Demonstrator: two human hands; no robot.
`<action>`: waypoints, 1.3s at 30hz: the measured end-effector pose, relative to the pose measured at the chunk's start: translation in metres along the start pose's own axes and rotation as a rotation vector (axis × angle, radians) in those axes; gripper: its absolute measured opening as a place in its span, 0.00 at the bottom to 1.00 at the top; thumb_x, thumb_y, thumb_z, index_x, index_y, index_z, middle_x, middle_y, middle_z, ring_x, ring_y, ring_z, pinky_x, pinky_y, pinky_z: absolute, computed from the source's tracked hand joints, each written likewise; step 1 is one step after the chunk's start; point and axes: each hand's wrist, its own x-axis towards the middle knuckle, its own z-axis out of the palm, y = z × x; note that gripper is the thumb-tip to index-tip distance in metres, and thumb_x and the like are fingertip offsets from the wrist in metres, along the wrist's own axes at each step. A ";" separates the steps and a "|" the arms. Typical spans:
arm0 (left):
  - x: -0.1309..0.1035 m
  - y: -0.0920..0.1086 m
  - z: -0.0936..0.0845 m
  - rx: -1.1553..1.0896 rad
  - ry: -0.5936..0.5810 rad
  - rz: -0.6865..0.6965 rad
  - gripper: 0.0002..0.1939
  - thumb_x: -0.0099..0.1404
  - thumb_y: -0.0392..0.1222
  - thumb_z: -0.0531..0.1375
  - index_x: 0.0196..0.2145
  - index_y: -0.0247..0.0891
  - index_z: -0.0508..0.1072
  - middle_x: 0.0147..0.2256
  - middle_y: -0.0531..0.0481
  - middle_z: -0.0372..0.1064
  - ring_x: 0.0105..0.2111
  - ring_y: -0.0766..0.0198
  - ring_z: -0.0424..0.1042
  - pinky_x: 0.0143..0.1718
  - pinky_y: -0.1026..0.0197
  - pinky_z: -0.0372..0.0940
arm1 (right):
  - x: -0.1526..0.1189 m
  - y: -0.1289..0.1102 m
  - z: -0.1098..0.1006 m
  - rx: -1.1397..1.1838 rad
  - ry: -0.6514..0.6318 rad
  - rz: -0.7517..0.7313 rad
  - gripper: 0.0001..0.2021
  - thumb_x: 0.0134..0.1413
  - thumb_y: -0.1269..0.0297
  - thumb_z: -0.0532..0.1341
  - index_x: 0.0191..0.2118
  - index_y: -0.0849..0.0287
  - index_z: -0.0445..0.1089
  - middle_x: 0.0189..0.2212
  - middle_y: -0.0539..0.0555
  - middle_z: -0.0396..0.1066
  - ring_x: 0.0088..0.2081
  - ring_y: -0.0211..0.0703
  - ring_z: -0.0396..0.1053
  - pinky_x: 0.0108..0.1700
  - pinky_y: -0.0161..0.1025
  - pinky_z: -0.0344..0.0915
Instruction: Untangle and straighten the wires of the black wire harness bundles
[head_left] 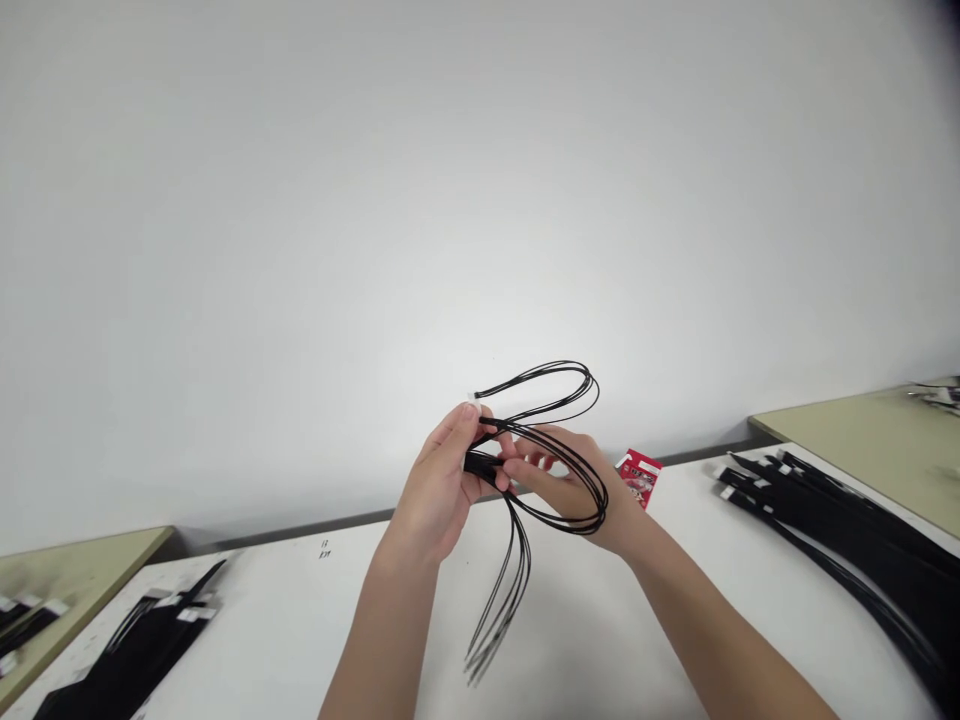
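Observation:
A looped bundle of thin black wires (pixel 592 490) is held up over the white table between both hands. My left hand (pixel 450 470) is closed on its left side, thumb on top, near a small white connector (pixel 474 398). One wire loop curves out above the hands and a larger one passes in front of my right hand (pixel 562 470). That hand's fingers are closed around the gathered wires beside the left fingers; the exact grip is partly hidden. The loose wire ends (pixel 480 660) hang down in front, with pale tips.
Black wire bundles with white connectors lie at the right (pixel 840 540) and at the left (pixel 142 650) of the white table (pixel 285 620). Behind my right wrist is a red packet (pixel 641 478). Beige side tables (pixel 862 440) flank it, and a pale wall (pixel 375 200) stands behind.

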 end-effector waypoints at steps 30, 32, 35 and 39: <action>0.005 0.003 -0.005 -0.034 0.079 -0.008 0.14 0.64 0.53 0.56 0.34 0.38 0.67 0.27 0.51 0.68 0.18 0.68 0.64 0.24 0.60 0.65 | -0.018 -0.007 -0.044 0.467 0.049 0.152 0.09 0.57 0.55 0.59 0.34 0.55 0.65 0.15 0.42 0.43 0.17 0.31 0.41 0.20 0.32 0.43; 0.007 0.004 -0.006 -0.024 0.085 -0.012 0.15 0.64 0.53 0.57 0.33 0.38 0.67 0.25 0.50 0.67 0.18 0.68 0.64 0.23 0.61 0.64 | -0.020 -0.006 -0.064 0.646 0.122 0.125 0.09 0.58 0.56 0.56 0.31 0.54 0.63 0.16 0.43 0.41 0.16 0.33 0.40 0.18 0.33 0.43; 0.008 0.004 -0.006 -0.014 0.064 -0.024 0.15 0.64 0.53 0.57 0.31 0.38 0.66 0.21 0.53 0.63 0.16 0.68 0.61 0.22 0.61 0.64 | -0.019 -0.002 -0.077 0.723 0.321 0.057 0.09 0.59 0.60 0.49 0.33 0.51 0.64 0.19 0.48 0.50 0.18 0.37 0.49 0.19 0.36 0.49; 0.008 0.004 -0.005 -0.042 0.082 -0.048 0.14 0.62 0.53 0.59 0.30 0.39 0.66 0.21 0.55 0.57 0.18 0.70 0.60 0.20 0.64 0.63 | -0.013 0.000 -0.068 0.686 0.544 -0.056 0.09 0.60 0.61 0.49 0.34 0.49 0.66 0.22 0.51 0.53 0.22 0.40 0.55 0.25 0.38 0.56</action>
